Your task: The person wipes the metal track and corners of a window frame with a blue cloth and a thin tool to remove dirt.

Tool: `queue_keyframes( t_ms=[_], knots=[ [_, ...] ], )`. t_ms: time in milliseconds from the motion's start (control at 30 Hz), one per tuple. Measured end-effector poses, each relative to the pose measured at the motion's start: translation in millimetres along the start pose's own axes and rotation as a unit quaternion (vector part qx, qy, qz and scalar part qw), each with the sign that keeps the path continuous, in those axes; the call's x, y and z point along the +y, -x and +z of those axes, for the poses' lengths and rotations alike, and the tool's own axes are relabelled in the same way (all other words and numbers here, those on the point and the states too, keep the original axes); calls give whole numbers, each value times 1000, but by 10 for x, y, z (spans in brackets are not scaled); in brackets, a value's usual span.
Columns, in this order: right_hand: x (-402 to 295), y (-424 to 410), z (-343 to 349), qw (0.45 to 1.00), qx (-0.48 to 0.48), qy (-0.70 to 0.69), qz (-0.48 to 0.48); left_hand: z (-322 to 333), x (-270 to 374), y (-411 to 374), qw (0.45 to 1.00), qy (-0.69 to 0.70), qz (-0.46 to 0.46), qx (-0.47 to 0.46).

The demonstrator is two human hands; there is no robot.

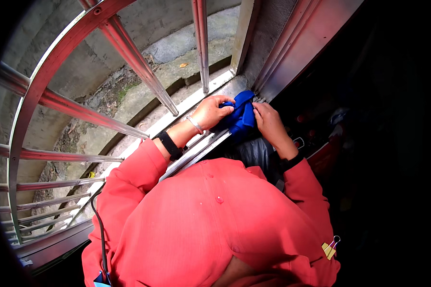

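A crumpled blue cloth (245, 107) lies over the window sill (237, 86) and its inner metal track (201, 147), near the corner of the frame. My left hand (212, 112) grips the left part of the cloth between thumb and fingers. On the other side, my right hand (267, 116) pinches the cloth's right edge with its fingertips. Part of the cloth hangs down inside the track, in shadow.
Metal security bars (140, 66) stand outside the sill, joined by a curved flat rail (19, 118). Beyond them runs a concrete ledge (136, 97) with dry leaves. A window jamb (291, 43) rises at right. Below sits a dark plastic bag (255, 154) among shadowed items.
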State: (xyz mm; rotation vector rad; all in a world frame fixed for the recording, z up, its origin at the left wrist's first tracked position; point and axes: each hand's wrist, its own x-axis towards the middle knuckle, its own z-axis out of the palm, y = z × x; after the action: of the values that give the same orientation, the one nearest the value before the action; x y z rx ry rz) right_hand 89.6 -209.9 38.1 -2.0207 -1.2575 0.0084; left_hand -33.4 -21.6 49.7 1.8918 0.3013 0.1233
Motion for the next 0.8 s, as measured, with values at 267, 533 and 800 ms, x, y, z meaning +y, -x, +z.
queue_keyframes(
  t_ms=[267,533,800],
  knots=[
    [199,-407,-129,982,-91,-78,147,314,-250,-311,968,184,-168,-41],
    [79,-417,-149,968,-77,-109,211,375,-298,-424,963,148,-22,224],
    [73,-391,95,978,79,-122,150,275,-233,-686,913,327,13,244]
  ],
)
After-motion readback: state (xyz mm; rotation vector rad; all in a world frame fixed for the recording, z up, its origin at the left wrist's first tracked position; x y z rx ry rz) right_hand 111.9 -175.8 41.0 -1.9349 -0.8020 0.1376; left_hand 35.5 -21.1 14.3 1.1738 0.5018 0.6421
